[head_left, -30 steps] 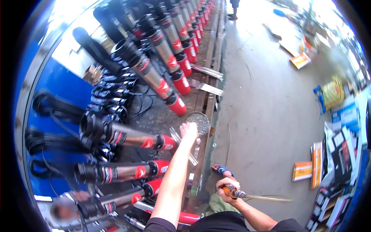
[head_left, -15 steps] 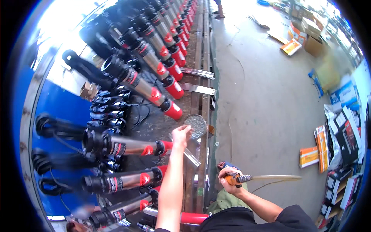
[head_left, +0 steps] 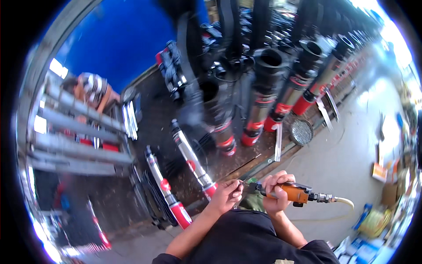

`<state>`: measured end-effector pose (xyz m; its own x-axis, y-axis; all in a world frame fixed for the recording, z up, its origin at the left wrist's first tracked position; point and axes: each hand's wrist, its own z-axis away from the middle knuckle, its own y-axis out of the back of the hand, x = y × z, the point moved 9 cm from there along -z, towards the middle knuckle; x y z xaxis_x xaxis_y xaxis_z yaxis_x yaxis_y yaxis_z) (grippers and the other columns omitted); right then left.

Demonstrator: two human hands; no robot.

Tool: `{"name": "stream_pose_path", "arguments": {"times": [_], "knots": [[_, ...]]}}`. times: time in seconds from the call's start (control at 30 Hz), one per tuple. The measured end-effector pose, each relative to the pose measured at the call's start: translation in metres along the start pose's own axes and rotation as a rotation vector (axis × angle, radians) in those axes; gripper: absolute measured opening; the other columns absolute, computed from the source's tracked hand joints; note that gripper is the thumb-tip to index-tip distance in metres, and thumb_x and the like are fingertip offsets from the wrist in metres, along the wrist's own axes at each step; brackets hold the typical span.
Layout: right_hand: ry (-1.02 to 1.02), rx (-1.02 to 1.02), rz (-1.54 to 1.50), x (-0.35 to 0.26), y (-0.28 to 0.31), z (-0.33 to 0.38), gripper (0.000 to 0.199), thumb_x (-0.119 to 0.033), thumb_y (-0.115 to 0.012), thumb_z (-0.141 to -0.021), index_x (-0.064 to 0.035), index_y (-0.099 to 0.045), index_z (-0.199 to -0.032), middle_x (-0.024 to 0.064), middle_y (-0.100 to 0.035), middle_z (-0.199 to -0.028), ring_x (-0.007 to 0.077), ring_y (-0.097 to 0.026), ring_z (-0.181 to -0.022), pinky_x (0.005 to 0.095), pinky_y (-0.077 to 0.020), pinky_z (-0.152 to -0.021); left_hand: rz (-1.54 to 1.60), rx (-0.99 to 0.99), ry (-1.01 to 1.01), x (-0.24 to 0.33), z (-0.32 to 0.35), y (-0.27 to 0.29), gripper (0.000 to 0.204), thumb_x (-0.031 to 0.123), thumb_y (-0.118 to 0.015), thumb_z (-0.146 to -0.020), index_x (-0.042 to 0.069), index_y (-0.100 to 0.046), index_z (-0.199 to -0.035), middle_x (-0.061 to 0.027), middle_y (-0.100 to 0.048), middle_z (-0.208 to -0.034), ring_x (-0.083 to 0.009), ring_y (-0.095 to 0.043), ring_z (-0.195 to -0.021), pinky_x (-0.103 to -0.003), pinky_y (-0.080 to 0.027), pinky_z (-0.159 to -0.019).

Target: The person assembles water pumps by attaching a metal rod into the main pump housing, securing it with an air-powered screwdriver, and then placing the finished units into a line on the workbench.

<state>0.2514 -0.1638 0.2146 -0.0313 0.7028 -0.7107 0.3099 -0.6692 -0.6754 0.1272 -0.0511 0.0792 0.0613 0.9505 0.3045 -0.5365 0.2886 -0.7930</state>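
In front of my body, my right hand is wrapped round an orange air screwdriver. Its dark nose points left, and a pale hose runs from its rear end. Close to that nose is my left hand, its thumb and fingers pinched together. Whatever they hold is too small to make out. A slim silver cylinder with a red end lies on the dark bench beyond my left hand. Left of it rests a similar cylinder beside a coiled black cable.
A round dish of small metal pieces sits at the bench edge, near flat metal strips. Larger black, silver and red cylinders stand tilted in a row behind. At left a person bends beyond a metal frame.
My view has turned left along the bench. My left hand has come away from the dish to the screwdriver's nose. The screwdriver now points left, in front of my body.
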Motion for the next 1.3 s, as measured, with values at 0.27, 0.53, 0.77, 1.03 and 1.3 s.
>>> {"name": "stream_pose_path", "arguments": {"times": [0.27,0.53,0.77,1.03,1.3], "knots": [[-0.215,-0.224,0.057,0.053,-0.055,0.036,0.022,-0.01,-0.056,-0.08,-0.0053,-0.049,-0.101,0.011,-0.051,-0.09,0.0171,-0.049,-0.065,0.037,-0.0458,-0.069,0.251,-0.004,-0.276,0.015,0.057,0.042,0.018,0.01,-0.06,-0.1,-0.002,-0.067,-0.111,-0.0129,-0.072,-0.095,-0.0183,-0.069,-0.077,-0.029,-0.055,-0.067],[-0.301,-0.382,0.114,0.096,-0.077,0.072,0.022,-0.01,-0.057,-0.085,-0.005,-0.048,-0.103,0.0115,-0.052,-0.092,0.0195,-0.053,-0.072,0.0385,-0.0477,-0.07,0.427,0.088,-0.328,0.012,0.077,0.087,0.017,0.013,-0.06,-0.1,-0.002,-0.065,-0.106,-0.0114,-0.069,-0.095,-0.015,-0.065,-0.076,-0.024,-0.053,-0.067],[-0.257,-0.536,0.235,0.127,-0.078,0.089,0.022,-0.004,-0.055,-0.084,-0.003,-0.047,-0.104,0.0143,-0.053,-0.094,0.0217,-0.056,-0.076,0.0392,-0.0513,-0.075,0.621,0.223,-0.192,-0.001,0.046,0.128,0.011,0.013,-0.065,-0.097,0.001,-0.064,-0.098,-0.0099,-0.068,-0.085,-0.0147,-0.063,-0.065,-0.021,-0.051,-0.055],[-0.314,-0.622,0.32,0.182,-0.061,0.097,0.021,0.001,-0.053,-0.084,-0.0056,-0.047,-0.103,0.013,-0.053,-0.098,0.0196,-0.056,-0.08,0.0352,-0.0503,-0.076,0.618,0.372,-0.14,-0.002,0.025,0.167,0.014,0.013,-0.056,-0.1,-0.001,-0.057,-0.102,0.0001,-0.051,-0.071,-0.0063,-0.039,-0.051,-0.019,-0.028,-0.041],[-0.321,-0.588,0.326,0.201,-0.052,0.085,0.024,0.004,-0.05,-0.087,-0.0077,-0.045,-0.107,0.0116,-0.057,-0.097,0.0163,-0.057,-0.078,0.0296,-0.0502,-0.064,0.387,0.385,-0.139,0.012,0.038,0.184,0.019,0.012,-0.053,-0.095,-0.003,-0.062,-0.105,0.0007,-0.05,-0.069,-0.0076,-0.039,-0.051,-0.022,-0.029,-0.044]]}}
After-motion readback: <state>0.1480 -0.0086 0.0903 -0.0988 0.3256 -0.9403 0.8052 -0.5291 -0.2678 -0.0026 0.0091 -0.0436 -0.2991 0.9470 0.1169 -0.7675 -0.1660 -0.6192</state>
